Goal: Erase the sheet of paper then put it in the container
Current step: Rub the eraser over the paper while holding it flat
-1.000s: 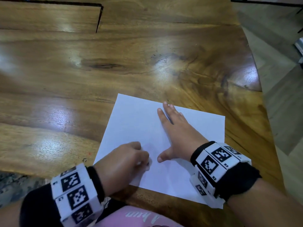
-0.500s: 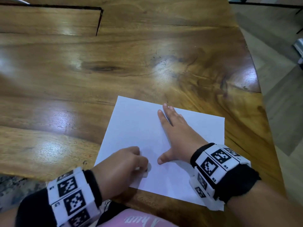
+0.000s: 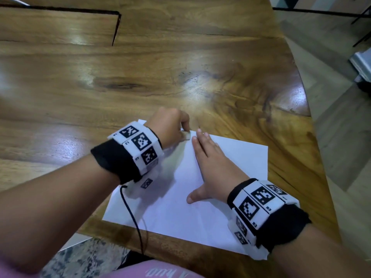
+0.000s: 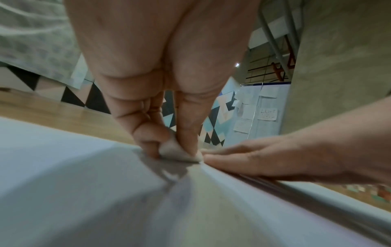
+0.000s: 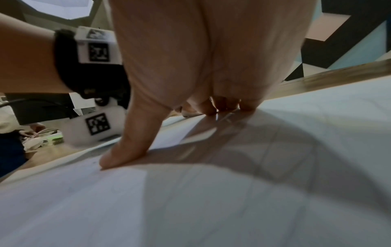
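Clearly we are in the middle of the erasing: our left hand (image 3: 170,125) is pinching a small pale eraser (image 4: 180,151) between thumb and curled fingers and pressing it down on the sheet of paper (image 3: 230,157) at the sheet's far edge, just beside the fingertips of our right hand (image 3: 212,169). That right hand is lying flat on the sheet with its fingers straight and held together and its thumb spread out to the side, pinning the paper down on the table (image 3: 180,67). The sheet itself is lying flat near the table's near edge, toward its right side, angled a little to that edge. In the head view the paper is looking nearly blank; the right wrist view is showing only faint lines on it, and we cannot tell how much marking is left. We are judging the second half of the job as not yet begun: the sheet is lying on the table, and no container is showing in any view.
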`<state>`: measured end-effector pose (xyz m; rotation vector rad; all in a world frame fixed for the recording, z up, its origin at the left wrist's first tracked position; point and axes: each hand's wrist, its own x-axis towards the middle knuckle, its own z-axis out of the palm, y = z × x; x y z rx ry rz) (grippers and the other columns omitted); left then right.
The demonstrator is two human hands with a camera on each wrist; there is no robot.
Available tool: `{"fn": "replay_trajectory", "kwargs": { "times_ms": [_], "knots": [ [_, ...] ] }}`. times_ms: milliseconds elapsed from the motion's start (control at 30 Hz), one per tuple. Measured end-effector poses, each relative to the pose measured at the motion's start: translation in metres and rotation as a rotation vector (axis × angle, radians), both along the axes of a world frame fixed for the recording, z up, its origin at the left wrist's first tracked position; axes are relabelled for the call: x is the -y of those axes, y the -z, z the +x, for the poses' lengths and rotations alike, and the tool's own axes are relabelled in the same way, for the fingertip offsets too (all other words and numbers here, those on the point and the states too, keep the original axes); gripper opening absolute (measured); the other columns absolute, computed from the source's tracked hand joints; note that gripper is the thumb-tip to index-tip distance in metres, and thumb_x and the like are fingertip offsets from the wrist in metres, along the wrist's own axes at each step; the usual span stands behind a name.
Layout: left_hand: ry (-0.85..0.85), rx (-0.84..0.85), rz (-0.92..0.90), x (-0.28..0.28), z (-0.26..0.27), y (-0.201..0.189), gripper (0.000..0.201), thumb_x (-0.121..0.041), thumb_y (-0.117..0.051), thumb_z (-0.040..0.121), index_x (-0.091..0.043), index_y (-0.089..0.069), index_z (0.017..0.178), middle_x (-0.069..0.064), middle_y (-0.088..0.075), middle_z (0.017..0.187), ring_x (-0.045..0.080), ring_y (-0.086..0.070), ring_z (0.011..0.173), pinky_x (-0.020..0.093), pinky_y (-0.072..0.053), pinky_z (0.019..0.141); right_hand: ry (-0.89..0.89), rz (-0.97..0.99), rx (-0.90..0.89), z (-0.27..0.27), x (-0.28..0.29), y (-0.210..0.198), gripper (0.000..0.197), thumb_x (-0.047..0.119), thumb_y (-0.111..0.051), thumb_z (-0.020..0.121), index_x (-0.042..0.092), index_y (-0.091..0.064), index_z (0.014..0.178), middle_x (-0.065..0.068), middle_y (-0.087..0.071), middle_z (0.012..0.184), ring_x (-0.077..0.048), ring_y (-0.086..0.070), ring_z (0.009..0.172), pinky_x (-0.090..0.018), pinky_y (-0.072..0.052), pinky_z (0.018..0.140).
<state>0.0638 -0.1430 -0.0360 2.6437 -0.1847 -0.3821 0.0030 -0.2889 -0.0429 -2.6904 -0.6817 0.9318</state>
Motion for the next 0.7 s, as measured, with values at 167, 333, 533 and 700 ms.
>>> {"fn": "replay_trajectory", "kwargs": {
  "times_ms": [167, 333, 533, 700],
  "knots": [
    [0.106, -0.018, -0.057, -0.009, -0.054, 0.003, 0.006, -0.015, -0.061, 0.077, -0.012, -0.066, 0.075, 0.000, -0.049, 0.064, 0.016, -0.047, 0.062, 0.023, -0.027, 0.056, 0.022, 0.013, 0.002, 0.000, 0.000, 0.001, 0.137, 0.052, -0.080, 0.063, 0.008, 0.020, 0.146, -0.004, 0.035, 0.152, -0.015, 0.029, 0.141, -0.023, 0.013, 0.111],
    [0.178, -0.072, -0.062, -0.019, -0.074, 0.009, 0.011, -0.027, -0.063, 0.076, -0.018, -0.068, 0.076, -0.008, -0.042, 0.063, 0.006, -0.045, 0.059, 0.014, -0.028, 0.054, 0.005, 0.003, 0.003, -0.001, -0.001, 0.001, 0.138, 0.053, -0.079, 0.063, 0.006, 0.020, 0.146, -0.006, 0.034, 0.152, -0.017, 0.029, 0.141, -0.025, 0.012, 0.114],
    [0.067, 0.045, -0.021, -0.007, -0.014, 0.010, 0.012, -0.014, -0.060, 0.080, -0.008, -0.061, 0.091, 0.005, -0.046, 0.086, 0.024, -0.048, 0.077, 0.023, -0.028, 0.062, -0.004, -0.018, -0.005, -0.001, -0.001, -0.001, 0.137, 0.054, -0.078, 0.065, 0.007, 0.022, 0.145, -0.006, 0.036, 0.151, -0.017, 0.029, 0.141, -0.025, 0.012, 0.112],
    [0.182, 0.057, -0.069, -0.017, -0.067, 0.015, 0.005, -0.015, -0.054, 0.082, -0.010, -0.057, 0.081, 0.006, -0.043, 0.076, 0.027, -0.049, 0.071, 0.025, -0.026, 0.062, 0.009, -0.005, -0.003, -0.002, -0.001, -0.001, 0.137, 0.053, -0.079, 0.064, 0.006, 0.021, 0.146, -0.005, 0.035, 0.152, -0.017, 0.028, 0.141, -0.024, 0.012, 0.113]
  ]
}}
